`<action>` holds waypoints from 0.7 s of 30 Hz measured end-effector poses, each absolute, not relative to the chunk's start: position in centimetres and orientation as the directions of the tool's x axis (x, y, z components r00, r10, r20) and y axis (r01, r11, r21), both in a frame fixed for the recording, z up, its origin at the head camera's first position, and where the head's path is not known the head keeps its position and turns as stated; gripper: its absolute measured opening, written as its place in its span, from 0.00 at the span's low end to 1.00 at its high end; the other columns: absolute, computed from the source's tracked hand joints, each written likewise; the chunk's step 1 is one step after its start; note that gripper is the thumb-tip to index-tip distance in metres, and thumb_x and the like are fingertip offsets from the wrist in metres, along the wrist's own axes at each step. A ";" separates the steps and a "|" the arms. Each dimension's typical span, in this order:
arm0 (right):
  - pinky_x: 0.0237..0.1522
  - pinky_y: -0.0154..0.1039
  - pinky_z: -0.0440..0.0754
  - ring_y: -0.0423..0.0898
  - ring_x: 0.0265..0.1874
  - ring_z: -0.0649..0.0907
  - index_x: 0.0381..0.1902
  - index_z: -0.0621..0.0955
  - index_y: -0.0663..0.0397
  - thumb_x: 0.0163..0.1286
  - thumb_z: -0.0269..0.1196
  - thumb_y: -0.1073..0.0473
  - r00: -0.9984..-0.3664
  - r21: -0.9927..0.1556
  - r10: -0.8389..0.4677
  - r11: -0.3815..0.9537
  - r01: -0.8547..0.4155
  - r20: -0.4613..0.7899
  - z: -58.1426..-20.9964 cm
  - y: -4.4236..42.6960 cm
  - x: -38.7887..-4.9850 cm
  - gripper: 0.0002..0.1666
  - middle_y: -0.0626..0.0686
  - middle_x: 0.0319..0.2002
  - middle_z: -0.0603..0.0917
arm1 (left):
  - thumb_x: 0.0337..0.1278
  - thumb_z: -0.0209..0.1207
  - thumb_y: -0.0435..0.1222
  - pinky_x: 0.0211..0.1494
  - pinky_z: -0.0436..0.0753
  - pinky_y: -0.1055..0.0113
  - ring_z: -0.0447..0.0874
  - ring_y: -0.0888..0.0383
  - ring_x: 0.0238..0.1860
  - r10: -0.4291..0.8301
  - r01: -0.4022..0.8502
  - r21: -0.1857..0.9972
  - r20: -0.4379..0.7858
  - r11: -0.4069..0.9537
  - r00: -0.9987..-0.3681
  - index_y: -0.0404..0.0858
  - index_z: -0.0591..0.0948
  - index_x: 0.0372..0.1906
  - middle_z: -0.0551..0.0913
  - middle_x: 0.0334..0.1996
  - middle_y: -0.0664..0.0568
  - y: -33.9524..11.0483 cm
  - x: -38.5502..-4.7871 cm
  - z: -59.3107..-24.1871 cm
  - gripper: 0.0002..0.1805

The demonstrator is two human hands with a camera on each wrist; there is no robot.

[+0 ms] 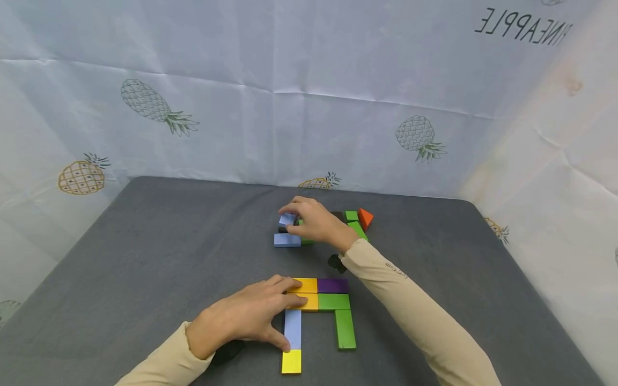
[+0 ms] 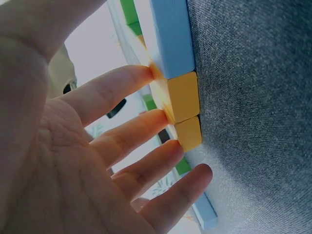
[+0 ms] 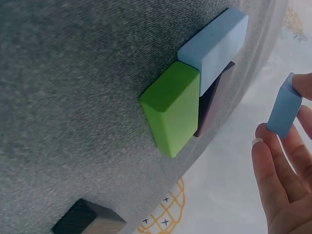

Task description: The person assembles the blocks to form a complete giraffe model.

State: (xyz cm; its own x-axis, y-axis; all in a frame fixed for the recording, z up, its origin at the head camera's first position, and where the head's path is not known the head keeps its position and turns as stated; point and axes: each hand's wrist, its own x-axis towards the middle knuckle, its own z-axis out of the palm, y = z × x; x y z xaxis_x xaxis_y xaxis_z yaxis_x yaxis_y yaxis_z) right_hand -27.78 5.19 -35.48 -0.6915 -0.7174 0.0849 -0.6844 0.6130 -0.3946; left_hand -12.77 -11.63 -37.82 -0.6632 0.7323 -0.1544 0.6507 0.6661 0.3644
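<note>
My right hand [image 1: 316, 221] pinches a small light blue block [image 3: 284, 108] between thumb and fingers, held above the far cluster of blocks. Below it lie another blue block [image 1: 287, 240] and a green block [image 3: 173, 109]. Nearer me, my left hand [image 1: 248, 313] rests its fingertips on two orange-yellow blocks [image 1: 311, 302], fingers extended. Its thumb touches the end of a blue block [image 1: 292, 328], which has a yellow block [image 1: 291, 362] below it. A purple block [image 1: 332, 285] and two green blocks [image 1: 345, 329] complete the flat arrangement's right side.
Behind the right hand lie green blocks [image 1: 357, 229] and an orange-red triangular block [image 1: 365, 218]. The dark grey cloth-covered table [image 1: 145, 268] ends at a pineapple-print curtain [image 1: 232, 123] at the back. Sleeves of both arms reach over the table.
</note>
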 end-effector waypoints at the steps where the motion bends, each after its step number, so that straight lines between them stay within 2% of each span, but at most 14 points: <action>1: 0.43 0.39 0.79 0.49 0.43 0.81 0.59 0.81 0.56 0.68 0.63 0.58 -0.691 -0.397 -0.717 0.612 -0.684 0.085 -35.4 5.3 -27.7 0.22 0.54 0.51 0.81 | 0.43 0.73 0.58 0.62 0.77 0.58 0.70 0.56 0.63 0.733 0.651 0.364 -0.152 0.665 -0.664 0.50 0.79 0.64 0.71 0.67 0.54 -11.6 -12.8 -37.8 0.39; 6: 0.46 0.42 0.81 0.53 0.45 0.82 0.58 0.82 0.57 0.67 0.63 0.58 -0.689 -0.402 -0.718 0.605 -0.687 0.097 -35.4 6.1 -27.2 0.22 0.55 0.51 0.82 | 0.43 0.73 0.58 0.62 0.77 0.59 0.71 0.56 0.62 0.732 0.653 0.362 -0.146 0.665 -0.665 0.50 0.79 0.64 0.71 0.67 0.54 -11.7 -12.7 -37.9 0.39; 21: 0.43 0.36 0.83 0.45 0.41 0.82 0.53 0.84 0.57 0.63 0.69 0.56 -0.741 -0.407 -0.652 0.641 -0.651 0.159 -36.3 8.6 -25.9 0.21 0.52 0.46 0.84 | 0.42 0.73 0.58 0.63 0.77 0.59 0.70 0.56 0.62 0.723 0.644 0.355 -0.160 0.678 -0.672 0.51 0.79 0.64 0.71 0.67 0.53 -11.5 -12.8 -37.7 0.40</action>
State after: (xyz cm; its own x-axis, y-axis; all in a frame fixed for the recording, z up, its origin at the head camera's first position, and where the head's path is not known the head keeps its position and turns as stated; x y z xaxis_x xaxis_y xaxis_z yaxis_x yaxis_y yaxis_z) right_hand -25.92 8.64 -36.33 -0.7413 -0.6520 0.1590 -0.6508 0.6406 -0.4075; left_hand -12.75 -11.52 -37.65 -0.6723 0.7227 -0.1603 0.6439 0.6778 0.3551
